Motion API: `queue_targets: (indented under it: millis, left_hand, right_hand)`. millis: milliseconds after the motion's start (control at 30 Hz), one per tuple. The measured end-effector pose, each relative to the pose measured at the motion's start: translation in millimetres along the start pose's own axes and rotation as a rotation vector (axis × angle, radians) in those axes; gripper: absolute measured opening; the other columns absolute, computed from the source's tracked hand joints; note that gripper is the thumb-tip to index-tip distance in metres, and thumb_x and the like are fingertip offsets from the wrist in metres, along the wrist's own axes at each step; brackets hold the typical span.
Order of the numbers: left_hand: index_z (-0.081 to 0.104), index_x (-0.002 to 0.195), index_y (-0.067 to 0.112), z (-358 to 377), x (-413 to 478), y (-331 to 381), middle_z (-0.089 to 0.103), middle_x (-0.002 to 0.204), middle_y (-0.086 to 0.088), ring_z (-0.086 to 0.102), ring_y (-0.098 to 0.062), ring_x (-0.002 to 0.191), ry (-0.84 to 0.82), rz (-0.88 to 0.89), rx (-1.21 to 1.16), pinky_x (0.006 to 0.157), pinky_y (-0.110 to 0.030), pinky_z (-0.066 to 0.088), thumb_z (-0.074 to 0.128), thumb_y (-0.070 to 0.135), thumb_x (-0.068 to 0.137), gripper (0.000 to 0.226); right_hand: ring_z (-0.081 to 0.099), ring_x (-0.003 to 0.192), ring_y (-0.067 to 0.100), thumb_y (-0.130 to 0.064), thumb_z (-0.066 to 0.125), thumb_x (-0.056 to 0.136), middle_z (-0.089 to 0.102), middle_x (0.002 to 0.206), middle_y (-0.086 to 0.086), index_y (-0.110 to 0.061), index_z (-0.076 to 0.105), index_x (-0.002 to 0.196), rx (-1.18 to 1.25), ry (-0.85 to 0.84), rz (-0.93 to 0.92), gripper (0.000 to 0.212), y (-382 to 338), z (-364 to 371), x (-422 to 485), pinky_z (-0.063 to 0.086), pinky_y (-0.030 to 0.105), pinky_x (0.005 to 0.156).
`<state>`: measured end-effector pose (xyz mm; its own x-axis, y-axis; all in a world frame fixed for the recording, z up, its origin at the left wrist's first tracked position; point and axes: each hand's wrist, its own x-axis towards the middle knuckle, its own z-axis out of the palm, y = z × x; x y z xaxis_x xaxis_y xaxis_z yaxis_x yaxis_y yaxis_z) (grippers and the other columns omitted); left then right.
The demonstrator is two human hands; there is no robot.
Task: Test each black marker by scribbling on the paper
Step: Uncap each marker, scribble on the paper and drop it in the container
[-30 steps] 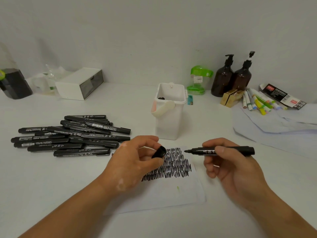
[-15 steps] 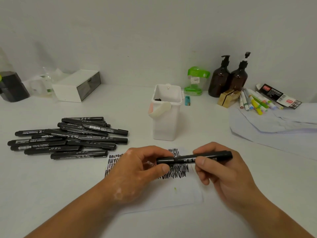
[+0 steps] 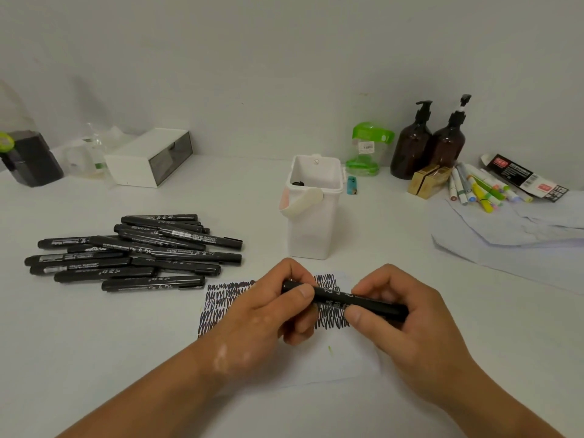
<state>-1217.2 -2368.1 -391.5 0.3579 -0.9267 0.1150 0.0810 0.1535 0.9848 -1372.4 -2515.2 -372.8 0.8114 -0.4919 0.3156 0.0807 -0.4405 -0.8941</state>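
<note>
Gripping black marker (image 3: 335,298), left hand (image 3: 271,314), right hand (image 3: 407,320)

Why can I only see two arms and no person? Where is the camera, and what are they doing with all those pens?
There is no machine here, just a person. The camera sits on their head and looks down, so you see only their arms, as if through their eyes. The left hand and the right hand both grip one black marker, one at each end, above a paper covered in black scribbles. The cap seems to be on. To the left on the white table lies a pile of black markers. Behind the paper stands a white tub. At the back right are two brown pump bottles and some coloured pens.
</note>
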Motion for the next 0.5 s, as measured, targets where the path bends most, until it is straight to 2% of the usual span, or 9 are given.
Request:
queue_targets:
  millis: [67,167,333,500]
  left_hand:
    - [0.048,0.094,0.009,3.0,0.0,-1.3,0.041,0.062,0.003,0.036,-0.02,0.06,0.002,0.0,-0.049,0.058,-0.03,0.029,0.056,0.036,0.089,0.028]
    - [0.048,0.091,0.011,3.6,-0.8,-1.2,0.037,0.061,0.008,0.037,-0.018,0.056,0.016,0.006,-0.07,0.057,-0.027,0.033,0.056,0.036,0.09,0.027]
    - [0.046,0.093,0.011,1.7,-3.3,-2.8,0.036,0.063,0.004,0.037,-0.022,0.056,0.019,-0.016,-0.016,0.059,-0.034,0.028,0.056,0.039,0.092,0.03]
    - [0.048,0.093,0.016,3.6,-4.5,1.2,0.041,0.062,0.005,0.042,-0.022,0.059,-0.006,0.0,0.011,0.063,-0.037,0.032,0.057,0.037,0.092,0.023]
  right_hand:
    - [0.047,0.05,-0.001,-0.023,0.075,0.074,0.058,0.055,-0.013,-0.028,0.064,0.078,-0.017,0.041,-0.027,0.013,-1.1,3.4,-0.9,0.037,0.008,0.051]
    - [0.047,0.048,0.0,-0.021,0.075,0.073,0.057,0.053,-0.014,-0.027,0.063,0.077,-0.036,0.101,-0.047,0.014,-2.4,9.9,-3.8,0.035,0.006,0.05]
    - [0.049,0.046,-0.002,-0.021,0.076,0.07,0.055,0.05,-0.02,-0.026,0.061,0.073,-0.064,0.142,-0.049,0.016,-5.3,15.0,-7.4,0.033,0.0,0.05]
    - [0.045,0.045,0.001,-0.022,0.075,0.069,0.053,0.048,-0.014,-0.027,0.061,0.073,-0.051,0.141,-0.038,0.016,-5.2,13.1,-5.6,0.032,0.003,0.049]
